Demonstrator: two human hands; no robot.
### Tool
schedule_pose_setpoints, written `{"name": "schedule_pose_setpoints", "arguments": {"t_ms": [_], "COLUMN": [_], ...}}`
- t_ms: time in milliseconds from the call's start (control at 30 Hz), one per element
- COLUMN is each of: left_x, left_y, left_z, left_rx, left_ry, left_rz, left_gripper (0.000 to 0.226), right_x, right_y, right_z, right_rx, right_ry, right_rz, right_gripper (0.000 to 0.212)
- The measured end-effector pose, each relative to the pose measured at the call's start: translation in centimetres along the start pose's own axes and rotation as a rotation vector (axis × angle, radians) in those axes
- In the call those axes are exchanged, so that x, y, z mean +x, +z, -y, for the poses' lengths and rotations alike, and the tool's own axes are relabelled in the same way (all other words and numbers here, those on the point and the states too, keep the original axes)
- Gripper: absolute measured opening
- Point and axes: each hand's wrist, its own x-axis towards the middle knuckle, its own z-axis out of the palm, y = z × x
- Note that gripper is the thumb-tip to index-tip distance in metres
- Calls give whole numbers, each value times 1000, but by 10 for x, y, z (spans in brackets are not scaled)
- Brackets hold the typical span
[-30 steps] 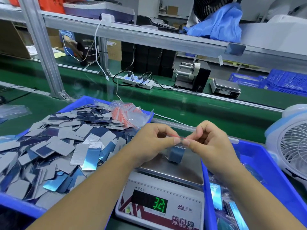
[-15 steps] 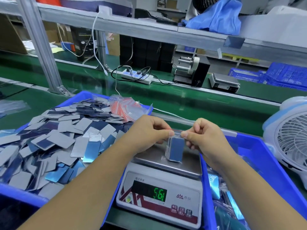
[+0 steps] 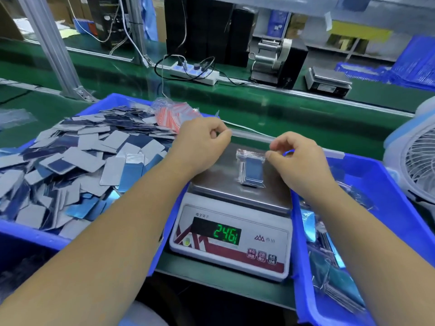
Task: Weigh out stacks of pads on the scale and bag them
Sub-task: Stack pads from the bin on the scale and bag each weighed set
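On the green bench, the scale (image 3: 231, 222) bore an upright bag (image 3: 251, 169); we noted the right hand (image 3: 297, 161) pinching its top corner, the left hand (image 3: 201, 143) curled empty, farther away.

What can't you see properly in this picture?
- Head view: the number of pads in the bagged stack; they overlap.
- The small button labels on the scale: too small to read.
- The right bin's contents: cut off by the frame edge and the right hand's arm.

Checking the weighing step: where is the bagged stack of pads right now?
The bagged stack of pads stands on the scale platform, centre-right, its top corner pinched by the right hand.
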Motion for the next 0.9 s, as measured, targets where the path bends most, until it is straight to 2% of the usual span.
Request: {"name": "schedule_pose_setpoints", "arguments": {"t_ms": [267, 600, 667, 767, 800, 833, 900], "left_x": [0, -1, -1, -4, -4, -4, -4], "left_y": [0, 1, 0, 0, 1, 3, 7], "left_z": [1, 0, -1, -5, -7, -10, -17], "left_rx": [-88, -135, -144, -181, -192, -197, -188], "left_ry": [11, 13, 22, 69, 91, 117, 174], "left_rz": [-94, -116, -120, -159, -167, -167, -141], "left_gripper": [27, 21, 21, 22, 23, 22, 20], "right_x": [-2, -5, -8, -21, -26, -29, -33], "right_y": [-2, -5, -6, 0, 3, 8, 13], "right_z": [6, 13, 21, 37, 41, 44, 48], "right_rx": [-17, -49, -121, -443, -582, -669, -678], "right_ry": [-19, -53, -97, -169, -213, -260, -301], "right_rz": [25, 75, 128, 250, 247, 235, 240], "right_gripper": [12, 11, 16, 61, 66, 63, 49]}}
